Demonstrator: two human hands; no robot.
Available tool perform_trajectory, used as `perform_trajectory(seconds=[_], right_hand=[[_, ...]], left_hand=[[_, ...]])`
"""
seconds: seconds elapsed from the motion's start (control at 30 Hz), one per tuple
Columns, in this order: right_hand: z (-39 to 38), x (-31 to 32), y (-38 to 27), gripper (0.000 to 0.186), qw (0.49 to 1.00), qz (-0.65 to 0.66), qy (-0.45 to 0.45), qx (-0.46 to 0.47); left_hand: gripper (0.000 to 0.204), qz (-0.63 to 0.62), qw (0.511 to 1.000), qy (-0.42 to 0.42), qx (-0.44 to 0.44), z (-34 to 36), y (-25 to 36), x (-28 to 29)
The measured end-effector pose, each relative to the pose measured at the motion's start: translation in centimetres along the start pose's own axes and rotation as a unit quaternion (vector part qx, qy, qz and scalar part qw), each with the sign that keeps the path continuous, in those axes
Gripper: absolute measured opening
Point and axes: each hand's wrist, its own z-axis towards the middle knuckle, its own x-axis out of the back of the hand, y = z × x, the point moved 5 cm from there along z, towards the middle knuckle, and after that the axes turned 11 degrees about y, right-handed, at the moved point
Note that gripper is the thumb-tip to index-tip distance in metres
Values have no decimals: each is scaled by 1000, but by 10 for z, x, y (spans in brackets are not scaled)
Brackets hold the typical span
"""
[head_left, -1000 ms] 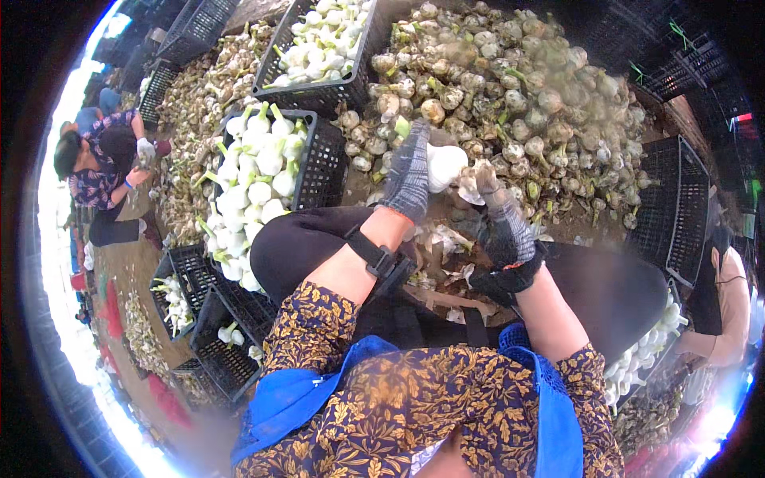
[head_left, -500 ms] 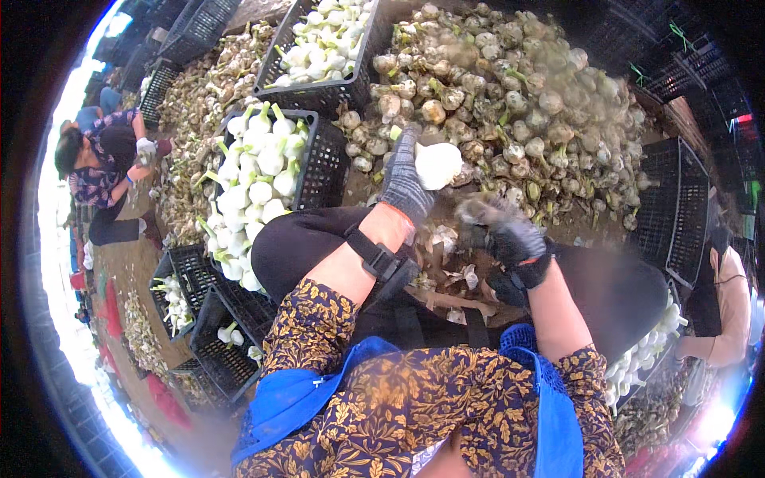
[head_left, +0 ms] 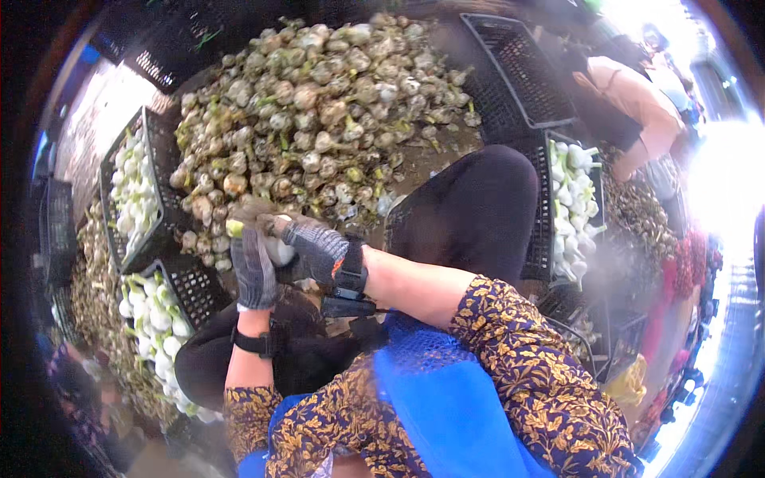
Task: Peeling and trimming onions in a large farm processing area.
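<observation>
Between my two grey-gloved hands is a peeled white garlic bulb (head_left: 279, 252), with the pale green cut end of its stem (head_left: 235, 229) sticking out on the left. My left hand (head_left: 254, 271) is closed round the bulb from the left. My right hand (head_left: 312, 244) reaches across from the right, its fingers curled over the bulb's top; their tips are smeared by motion. Just beyond both hands rises a big heap of unpeeled garlic (head_left: 311, 111) with dirty, brownish skins.
To the left stand black crates (head_left: 195, 291) filled with clean white garlic. Another filled crate (head_left: 550, 199) is beyond my right knee (head_left: 486, 207), near an empty-looking black crate (head_left: 518, 72). A person in a pale top (head_left: 637, 99) bends at the far right.
The view has swung to the right, so the heap and crates appear further left. My right hand has come over to my left and now meets the garlic bulb there.
</observation>
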Motion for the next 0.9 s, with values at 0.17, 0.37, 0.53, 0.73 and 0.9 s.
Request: perform_trajectory(seconds=[0.17, 0.37, 0.53, 0.73, 0.9], right_hand=[[-75, 43, -121, 48, 996, -30, 60, 62], [-233, 204, -287, 40, 821, -195, 394, 364], [-339, 391, -349, 60, 499, -495, 662, 259], [-230, 317, -402, 36, 567, -533, 461, 427], [-28, 137, -342, 32, 605, -679, 281, 307]], left_hand=[[41, -349, 887, 45, 300, 14, -12, -9], [37, -344, 806, 24, 481, 7, -21, -23], [34, -223, 898, 7, 379, 2, -18, -17], [34, -279, 869, -1, 410, -1, -25, -18], [30, -330, 820, 42, 466, -3, -30, -24]])
